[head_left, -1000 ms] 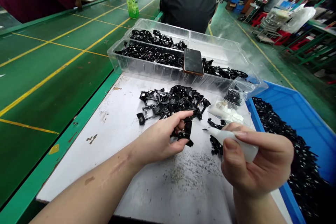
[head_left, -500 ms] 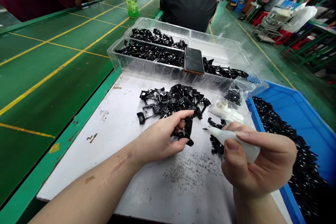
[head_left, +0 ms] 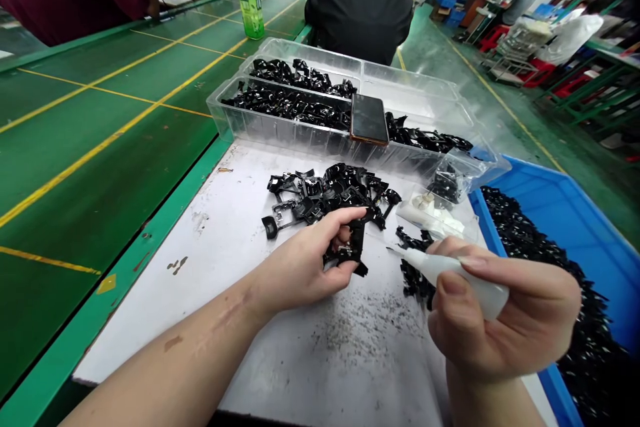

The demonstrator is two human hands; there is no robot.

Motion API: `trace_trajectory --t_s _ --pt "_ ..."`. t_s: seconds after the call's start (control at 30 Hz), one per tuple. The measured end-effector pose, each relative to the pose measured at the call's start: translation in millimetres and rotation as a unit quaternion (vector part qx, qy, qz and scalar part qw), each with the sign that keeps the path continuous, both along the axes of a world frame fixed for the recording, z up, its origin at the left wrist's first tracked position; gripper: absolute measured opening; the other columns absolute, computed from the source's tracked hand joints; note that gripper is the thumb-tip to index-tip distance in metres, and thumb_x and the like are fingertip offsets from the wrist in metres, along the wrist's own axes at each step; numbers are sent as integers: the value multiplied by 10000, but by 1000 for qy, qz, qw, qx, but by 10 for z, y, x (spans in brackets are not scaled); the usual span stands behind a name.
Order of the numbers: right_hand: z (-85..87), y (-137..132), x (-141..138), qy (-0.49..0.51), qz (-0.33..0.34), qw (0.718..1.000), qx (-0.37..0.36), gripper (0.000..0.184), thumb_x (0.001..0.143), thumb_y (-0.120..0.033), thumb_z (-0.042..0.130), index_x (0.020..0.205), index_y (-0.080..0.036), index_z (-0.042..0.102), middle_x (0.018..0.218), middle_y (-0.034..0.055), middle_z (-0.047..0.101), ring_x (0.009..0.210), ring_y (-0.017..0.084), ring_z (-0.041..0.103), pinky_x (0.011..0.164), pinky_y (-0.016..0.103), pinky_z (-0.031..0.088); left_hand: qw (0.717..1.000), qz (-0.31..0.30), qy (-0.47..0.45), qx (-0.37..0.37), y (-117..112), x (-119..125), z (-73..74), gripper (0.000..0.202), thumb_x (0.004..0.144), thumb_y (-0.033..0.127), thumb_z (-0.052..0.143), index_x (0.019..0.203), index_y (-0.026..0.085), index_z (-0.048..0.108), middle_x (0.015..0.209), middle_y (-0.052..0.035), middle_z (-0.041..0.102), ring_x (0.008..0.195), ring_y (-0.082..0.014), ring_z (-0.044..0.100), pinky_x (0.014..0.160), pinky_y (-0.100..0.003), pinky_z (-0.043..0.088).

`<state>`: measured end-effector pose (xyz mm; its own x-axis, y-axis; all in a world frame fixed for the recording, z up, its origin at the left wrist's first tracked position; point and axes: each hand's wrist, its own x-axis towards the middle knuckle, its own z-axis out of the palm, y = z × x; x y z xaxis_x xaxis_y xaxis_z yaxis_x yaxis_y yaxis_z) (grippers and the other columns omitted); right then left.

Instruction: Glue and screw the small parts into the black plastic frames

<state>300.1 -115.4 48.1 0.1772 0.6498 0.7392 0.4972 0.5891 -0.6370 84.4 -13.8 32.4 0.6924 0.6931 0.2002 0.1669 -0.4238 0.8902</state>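
Black plastic part (head_left: 350, 247) sits in your half-closed left hand (head_left: 300, 260), just above the desk (head_left: 225, 240). Your right hand (head_left: 500, 313) pinches a white squeeze bottle (head_left: 453, 270), probably glue, its nozzle pointing at the part, beside a heap of loose black pieces (head_left: 330, 193).

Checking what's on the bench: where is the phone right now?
In the head view, the phone lies on the front rim of the clear plastic tray, straight ahead of the hands, with black plastic parts just to its right.
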Motion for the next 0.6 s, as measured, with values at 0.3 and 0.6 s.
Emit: trace_trajectory --t_s 0.3,0.6 --pt "44 -13 -38 -40 33 999 0 342 911 -58 731 1201 -236 703 660 -65 554 516 136 474 584 381 539 999 10 -17 -29 68 -40 -4 739 931 162 692 1609 251 412 1195 -77 704 1014 -197 697 917 -353 613" --pt "-52 8 -67 -46 33 998 1 298 926 -103 751 1179 -249 690 644 -72 550 492 125 416 578 366 525 999 10 -23 -27 67 -40 5 749 928 160 699 1615 253 416 1191 -78 699 1061 -213 697 961 -363 612"
